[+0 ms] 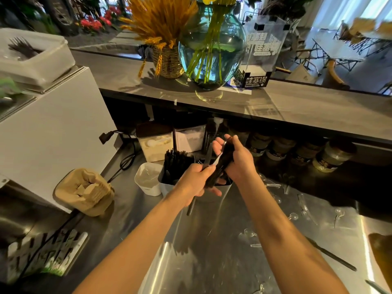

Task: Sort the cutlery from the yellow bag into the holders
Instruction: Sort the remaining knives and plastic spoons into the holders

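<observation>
Fingers of the right hand (237, 160) and the left hand (196, 181) are wrapped around a bundle of black plastic cutlery (220, 164), held above the white rectangular holder (169, 187) of black cutlery on the steel surface (212, 251). Clear plastic spoons (297, 209) lie scattered to the right.

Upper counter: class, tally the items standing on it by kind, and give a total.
Wicker basket of wheat: 1
Glass vase: 1
Clear sign box: 1
Total: 3
</observation>
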`<action>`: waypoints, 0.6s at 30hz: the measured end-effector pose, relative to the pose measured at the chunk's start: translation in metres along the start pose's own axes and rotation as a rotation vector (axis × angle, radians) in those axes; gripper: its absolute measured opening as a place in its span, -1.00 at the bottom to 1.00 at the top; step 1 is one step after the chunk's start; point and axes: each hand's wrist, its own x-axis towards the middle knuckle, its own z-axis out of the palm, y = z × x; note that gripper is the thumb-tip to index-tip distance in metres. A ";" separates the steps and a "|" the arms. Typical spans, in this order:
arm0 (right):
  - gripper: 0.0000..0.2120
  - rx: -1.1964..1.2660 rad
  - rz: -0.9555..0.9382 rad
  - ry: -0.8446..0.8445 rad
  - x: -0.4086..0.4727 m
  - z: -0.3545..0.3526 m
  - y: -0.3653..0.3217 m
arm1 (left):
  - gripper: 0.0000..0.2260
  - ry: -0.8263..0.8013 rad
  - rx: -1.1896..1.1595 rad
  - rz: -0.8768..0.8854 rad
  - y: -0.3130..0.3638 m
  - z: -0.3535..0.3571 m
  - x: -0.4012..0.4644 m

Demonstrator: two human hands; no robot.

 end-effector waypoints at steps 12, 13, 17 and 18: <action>-0.60 -0.126 -0.053 0.024 0.001 0.000 0.008 | -0.60 -0.061 -0.057 0.175 0.007 -0.034 -0.006; -0.58 -0.139 -0.056 -0.019 -0.003 0.003 0.009 | -0.60 -0.076 -0.040 0.161 0.008 -0.032 -0.007; -0.86 -0.256 -0.072 -0.006 -0.006 0.012 0.010 | -0.56 -0.109 0.094 0.130 0.005 -0.028 -0.009; -0.85 -0.275 -0.094 0.031 -0.005 0.012 0.010 | -0.54 -0.057 0.163 0.156 0.004 -0.029 -0.008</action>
